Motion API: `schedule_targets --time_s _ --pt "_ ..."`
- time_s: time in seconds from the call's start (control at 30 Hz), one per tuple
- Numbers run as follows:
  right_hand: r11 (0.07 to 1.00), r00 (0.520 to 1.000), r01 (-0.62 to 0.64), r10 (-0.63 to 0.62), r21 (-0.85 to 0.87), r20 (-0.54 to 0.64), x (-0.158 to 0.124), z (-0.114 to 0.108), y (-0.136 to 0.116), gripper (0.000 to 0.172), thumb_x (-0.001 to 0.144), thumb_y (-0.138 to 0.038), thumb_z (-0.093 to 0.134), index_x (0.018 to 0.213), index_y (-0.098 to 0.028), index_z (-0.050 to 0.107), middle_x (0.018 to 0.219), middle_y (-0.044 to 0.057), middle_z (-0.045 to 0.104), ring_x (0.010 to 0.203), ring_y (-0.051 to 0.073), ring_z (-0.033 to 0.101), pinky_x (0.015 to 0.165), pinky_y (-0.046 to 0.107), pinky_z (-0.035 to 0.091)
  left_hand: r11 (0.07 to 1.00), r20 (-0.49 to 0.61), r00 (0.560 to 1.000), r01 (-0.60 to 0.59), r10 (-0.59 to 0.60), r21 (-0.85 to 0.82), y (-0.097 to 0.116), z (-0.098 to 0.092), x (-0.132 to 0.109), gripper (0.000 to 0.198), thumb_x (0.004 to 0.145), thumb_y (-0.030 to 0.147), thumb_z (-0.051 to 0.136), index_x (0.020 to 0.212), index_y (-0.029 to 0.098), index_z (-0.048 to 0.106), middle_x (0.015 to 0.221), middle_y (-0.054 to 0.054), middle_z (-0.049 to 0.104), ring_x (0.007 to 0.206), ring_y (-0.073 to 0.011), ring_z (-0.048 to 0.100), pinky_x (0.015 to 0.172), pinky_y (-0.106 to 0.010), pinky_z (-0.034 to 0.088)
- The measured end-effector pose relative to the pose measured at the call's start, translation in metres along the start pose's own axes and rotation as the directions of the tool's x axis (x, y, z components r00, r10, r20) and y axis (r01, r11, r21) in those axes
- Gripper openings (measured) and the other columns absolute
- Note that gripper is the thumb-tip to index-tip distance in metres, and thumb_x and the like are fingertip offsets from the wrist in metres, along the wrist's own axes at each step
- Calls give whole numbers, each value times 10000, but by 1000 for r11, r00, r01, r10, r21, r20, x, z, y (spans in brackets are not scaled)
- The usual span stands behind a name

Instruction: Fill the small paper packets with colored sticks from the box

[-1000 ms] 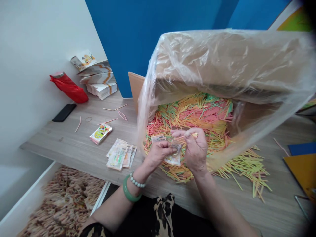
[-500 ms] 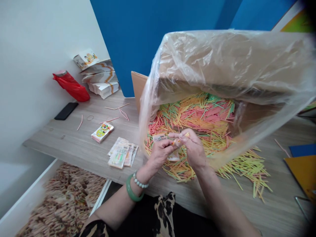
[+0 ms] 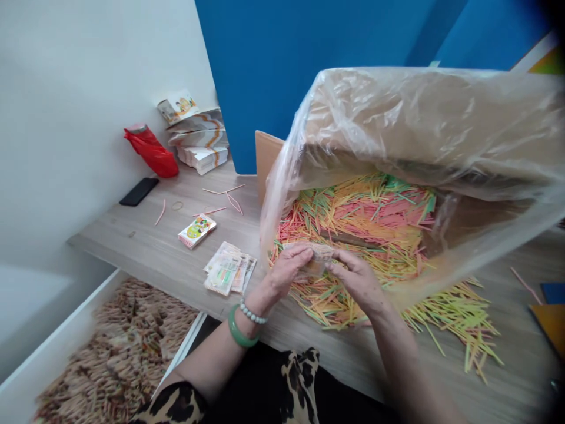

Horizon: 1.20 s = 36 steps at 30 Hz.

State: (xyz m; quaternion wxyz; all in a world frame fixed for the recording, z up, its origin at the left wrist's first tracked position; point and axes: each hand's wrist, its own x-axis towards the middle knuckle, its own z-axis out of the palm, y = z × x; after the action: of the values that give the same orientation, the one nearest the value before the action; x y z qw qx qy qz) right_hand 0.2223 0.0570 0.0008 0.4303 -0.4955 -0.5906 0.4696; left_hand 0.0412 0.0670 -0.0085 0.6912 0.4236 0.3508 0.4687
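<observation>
My left hand [image 3: 286, 270] pinches a small clear plastic packet [image 3: 316, 266] with printed edges, thumb on top. On the packet's right side, my right hand [image 3: 359, 281] has its thumb and fingertips closed on the edge. Both hands are over a heap of thin coloured sticks [image 3: 379, 218], pink, yellow, orange and green, lying in a cardboard box [image 3: 424, 112] lined with a clear plastic bag [image 3: 282, 176]. Several filled packets [image 3: 225, 277] lie overlapping on the table left of my hands. Behind them is a small stack of printed cards [image 3: 197, 230].
An open drawer [image 3: 183, 347] at lower left is full of small packets. Further back on the table are a black phone [image 3: 139, 192], a red bag [image 3: 152, 152], a paper stack [image 3: 203, 158] and a few loose sticks [image 3: 233, 202]. Yellowish sticks [image 3: 463, 324] spill out at right.
My right hand has dropped the yellow sticks from view and now grips the packet's edge. The packet is held flatter between both hands. The whole view has shifted slightly.
</observation>
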Motion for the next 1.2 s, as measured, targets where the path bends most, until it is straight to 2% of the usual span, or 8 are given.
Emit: schedule_targets --time_s 0.17,0.27,0.47,0.63,0.8,0.9,1.03,1.2 --pt "1000 990 22 -22 0 -138 -8 12 4 142 816 -369 686 855 -265 774 941 18 768 949 270 674 968 484 495 988 17 995 -102 101 112 8 7 -9 340 817 506 715 857 170 754 892 -63 686 901 -206 607 806 -334 483" --pt "998 998 41 -43 -44 -53 -13 27 5 133 814 -382 697 824 -265 760 871 12 740 888 260 656 880 435 504 975 16 985 -174 173 136 14 4 -19 284 832 437 713 799 159 760 873 -77 707 910 -225 624 857 -378 490" --pt "984 972 64 -24 -167 233 -24 62 -8 140 827 -352 638 781 -246 718 763 1 708 742 210 636 720 348 482 955 -202 960 -138 195 262 31 -42 -61 273 816 408 728 846 144 790 950 -96 733 930 -214 631 917 -362 499" --pt "981 990 -63 85 -185 117 -23 58 -5 171 796 -360 623 869 -231 708 826 11 717 785 204 641 743 339 478 955 -240 962 -57 130 291 43 -84 -78 302 862 436 690 962 169 791 1027 -79 700 920 -182 615 840 -305 496" --pt "957 989 -39 79 -288 127 -21 50 -2 169 814 -340 573 864 -241 701 838 10 708 802 204 633 743 329 467 958 -209 959 -134 190 255 49 -81 -83 180 787 357 781 791 179 807 1022 -90 662 1090 -216 578 890 -307 482" --pt "853 997 -68 75 -518 -7 -15 51 -2 176 836 -318 523 858 -242 681 861 31 704 819 224 631 737 338 449 972 -288 940 -128 181 195 48 -85 -83 176 715 352 831 793 194 812 1037 -84 649 1085 -215 570 821 -289 485" --pt "545 990 -138 107 -827 -95 0 58 0 250 902 -396 504 938 -203 660 1001 122 701 935 284 633 764 369 444 921 -316 924 -83 214 380 41 -105 -82 266 837 430 701 854 182 796 1130 -93 646 1026 -202 576 857 -312 469" --pt "356 971 -199 195 -913 -136 15 70 4 374 905 -464 550 1037 -132 661 1087 217 698 1019 335 647 779 381 437 603 -359 818 19 449 798 19 -127 -65 308 938 351 537 747 183 711 809 -59 610 860 -204 550 820 -330 435"
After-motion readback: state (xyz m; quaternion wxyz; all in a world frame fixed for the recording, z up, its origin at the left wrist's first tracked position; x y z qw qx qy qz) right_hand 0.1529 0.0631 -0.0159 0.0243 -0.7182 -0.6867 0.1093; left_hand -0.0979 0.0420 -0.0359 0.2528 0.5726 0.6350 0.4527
